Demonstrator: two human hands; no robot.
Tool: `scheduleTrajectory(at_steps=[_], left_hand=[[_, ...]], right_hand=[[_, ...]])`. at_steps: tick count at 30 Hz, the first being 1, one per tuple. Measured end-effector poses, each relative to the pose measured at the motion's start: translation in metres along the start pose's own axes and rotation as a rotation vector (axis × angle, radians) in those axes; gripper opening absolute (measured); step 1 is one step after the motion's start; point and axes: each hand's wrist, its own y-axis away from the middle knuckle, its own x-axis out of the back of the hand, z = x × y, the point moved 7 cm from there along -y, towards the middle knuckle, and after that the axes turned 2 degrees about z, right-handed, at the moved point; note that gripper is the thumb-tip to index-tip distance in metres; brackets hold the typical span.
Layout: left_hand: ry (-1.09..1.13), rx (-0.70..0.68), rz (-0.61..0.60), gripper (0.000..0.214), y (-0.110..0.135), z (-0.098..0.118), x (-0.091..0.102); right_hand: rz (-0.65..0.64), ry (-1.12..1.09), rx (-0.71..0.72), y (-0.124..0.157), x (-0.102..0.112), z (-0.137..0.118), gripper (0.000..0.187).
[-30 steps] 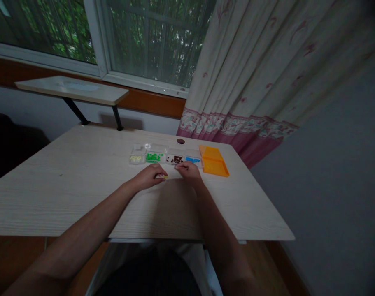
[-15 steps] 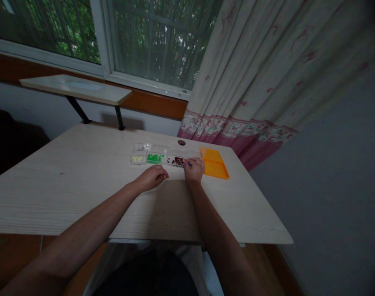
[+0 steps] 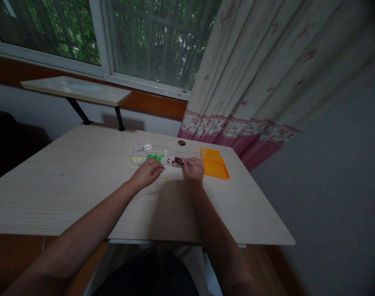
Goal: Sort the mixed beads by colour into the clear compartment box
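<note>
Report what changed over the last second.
The left hand slid forward to the green beads, leaving a yellow bit lying on the table. The right hand moved right and forward over the blue beads, hiding nearly all of them. The bead box and orange tray stayed put.

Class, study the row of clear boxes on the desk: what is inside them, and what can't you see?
Pale yellow pieces, green pieces and brown pieces lie in separate boxes. The right hand covers the row's right end; only a speck of blue shows there.
</note>
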Motion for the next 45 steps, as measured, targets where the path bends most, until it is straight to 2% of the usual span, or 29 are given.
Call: scheduleTrajectory(at_steps=[4,7,9,15,19,22,25,29,39,45], left_hand=[[-0.335,0.234,0.238,0.024,0.005,-0.017,0.036],[-0.484,0.405,0.256,0.033,0.011,-0.028,0.047],[-0.510,0.448,0.215,0.037,0.013,-0.033,0.046],[-0.498,0.416,0.154,0.043,0.014,-0.041,0.033],[-0.478,0.419,0.160,0.043,0.013,-0.051,0.031],[-0.456,0.390,0.167,0.039,0.010,-0.055,0.028],[-0.452,0.335,0.157,0.038,0.008,-0.056,0.024],[-0.444,0.271,0.118,0.037,0.006,-0.053,0.020],[-0.422,0.267,0.080,0.035,0.004,-0.052,0.022],[-0.437,0.245,0.070,0.031,0.004,-0.043,0.024]], right_hand=[[-0.079,0.061,0.004,0.003,-0.006,-0.003,0.026],[-0.079,0.156,-0.105,0.005,-0.008,0.008,0.047],[-0.070,0.203,-0.163,0.006,-0.008,0.015,0.057],[-0.023,0.287,-0.272,0.004,0.007,0.034,0.065],[-0.002,0.355,-0.381,0.003,0.022,0.054,0.060],[-0.052,0.405,-0.433,0.005,0.022,0.065,0.055],[-0.092,0.440,-0.416,0.007,0.016,0.068,0.050],[-0.077,0.445,-0.382,0.007,0.014,0.067,0.046],[-0.074,0.451,-0.354,0.007,0.017,0.064,0.033],[-0.045,0.515,-0.368,0.009,0.018,0.065,0.031]])
